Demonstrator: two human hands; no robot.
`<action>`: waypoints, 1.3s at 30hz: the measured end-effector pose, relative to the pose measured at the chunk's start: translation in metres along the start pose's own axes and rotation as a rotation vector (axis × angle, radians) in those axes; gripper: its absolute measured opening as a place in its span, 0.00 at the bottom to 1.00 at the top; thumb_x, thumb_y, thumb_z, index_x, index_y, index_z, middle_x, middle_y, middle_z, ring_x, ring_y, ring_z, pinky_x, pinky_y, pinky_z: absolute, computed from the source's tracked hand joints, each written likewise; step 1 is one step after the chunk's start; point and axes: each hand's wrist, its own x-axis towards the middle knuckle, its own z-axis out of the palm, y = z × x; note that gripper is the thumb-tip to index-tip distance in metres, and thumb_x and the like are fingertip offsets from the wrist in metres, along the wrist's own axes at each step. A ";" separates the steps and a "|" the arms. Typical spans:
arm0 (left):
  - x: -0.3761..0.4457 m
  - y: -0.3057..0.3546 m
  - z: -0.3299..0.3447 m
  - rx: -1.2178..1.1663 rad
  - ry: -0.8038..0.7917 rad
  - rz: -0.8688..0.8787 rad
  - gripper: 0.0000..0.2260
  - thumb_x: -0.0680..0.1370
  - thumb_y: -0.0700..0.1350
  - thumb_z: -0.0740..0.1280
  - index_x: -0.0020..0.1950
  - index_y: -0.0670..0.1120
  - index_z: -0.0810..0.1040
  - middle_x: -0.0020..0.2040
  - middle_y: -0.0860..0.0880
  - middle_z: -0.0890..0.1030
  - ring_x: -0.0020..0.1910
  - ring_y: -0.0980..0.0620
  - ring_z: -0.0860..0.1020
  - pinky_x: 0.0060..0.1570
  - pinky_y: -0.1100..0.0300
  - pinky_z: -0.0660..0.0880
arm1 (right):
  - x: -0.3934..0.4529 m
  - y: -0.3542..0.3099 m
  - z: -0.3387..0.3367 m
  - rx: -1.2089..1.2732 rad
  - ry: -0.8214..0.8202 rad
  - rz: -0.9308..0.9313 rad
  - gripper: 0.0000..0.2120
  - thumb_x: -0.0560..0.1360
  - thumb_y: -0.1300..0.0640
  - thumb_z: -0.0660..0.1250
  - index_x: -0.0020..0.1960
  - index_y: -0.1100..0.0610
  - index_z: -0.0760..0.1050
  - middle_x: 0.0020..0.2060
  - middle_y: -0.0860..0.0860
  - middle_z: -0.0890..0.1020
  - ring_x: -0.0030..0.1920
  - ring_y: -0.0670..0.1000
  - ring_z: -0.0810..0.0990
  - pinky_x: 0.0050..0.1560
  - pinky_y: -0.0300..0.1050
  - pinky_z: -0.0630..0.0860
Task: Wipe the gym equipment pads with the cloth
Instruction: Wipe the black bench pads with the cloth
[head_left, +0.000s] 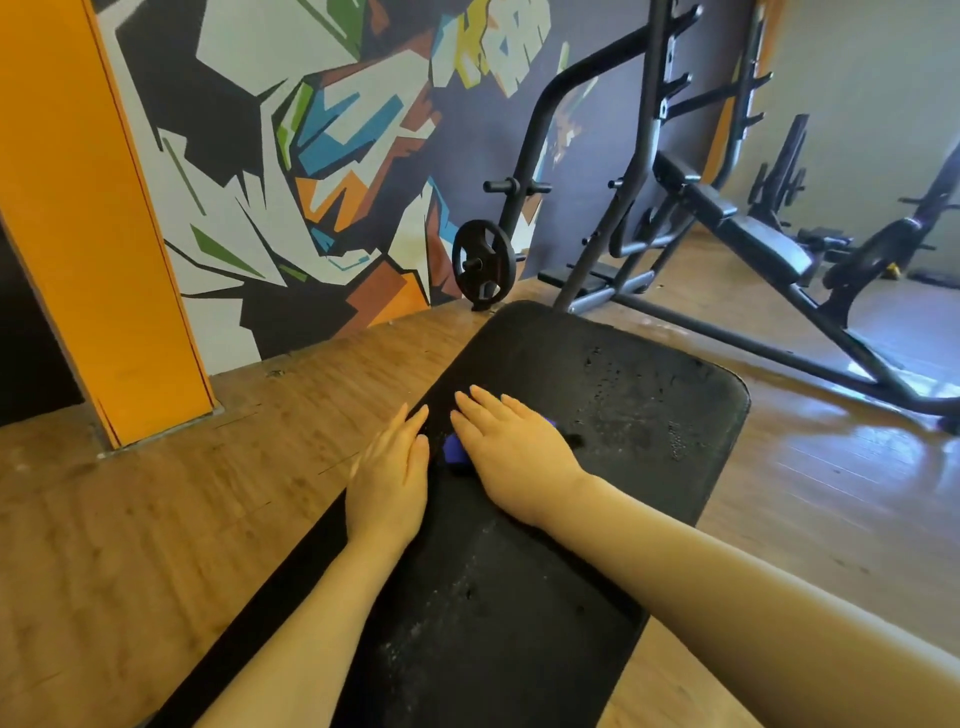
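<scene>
Cloth, blue and bunched (456, 450), lies at frame centre on the long black padded bench top (613, 415), almost wholly hidden beneath the right hand (511, 452), whose flat, straight fingers press it down. Left hand (389, 480) rests flat on the pad's left edge, holding nothing. Risk: the small wad may slip from under the palm, leaving streaks unwiped. Pad's long axis runs from lower left to upper right; the cloth's own orientation cannot be told.
</scene>
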 end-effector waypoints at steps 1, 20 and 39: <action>0.000 0.000 0.000 0.007 -0.002 -0.002 0.18 0.84 0.50 0.52 0.74 0.57 0.65 0.77 0.56 0.61 0.75 0.57 0.60 0.72 0.54 0.56 | 0.005 0.011 -0.005 -0.011 0.018 0.063 0.26 0.82 0.57 0.52 0.78 0.59 0.52 0.78 0.56 0.51 0.77 0.54 0.46 0.75 0.50 0.47; -0.002 0.002 -0.001 0.030 -0.011 0.009 0.20 0.83 0.54 0.50 0.74 0.56 0.66 0.76 0.55 0.62 0.75 0.54 0.61 0.73 0.50 0.55 | 0.009 0.085 -0.014 -0.039 0.058 0.353 0.24 0.83 0.50 0.50 0.78 0.52 0.53 0.78 0.54 0.52 0.77 0.57 0.47 0.76 0.54 0.48; -0.004 -0.001 0.003 0.115 -0.016 0.045 0.22 0.82 0.56 0.53 0.76 0.57 0.63 0.78 0.52 0.60 0.75 0.50 0.61 0.71 0.48 0.57 | -0.024 0.114 -0.022 -0.023 0.032 0.337 0.23 0.83 0.51 0.50 0.78 0.51 0.54 0.78 0.53 0.52 0.77 0.56 0.49 0.75 0.50 0.50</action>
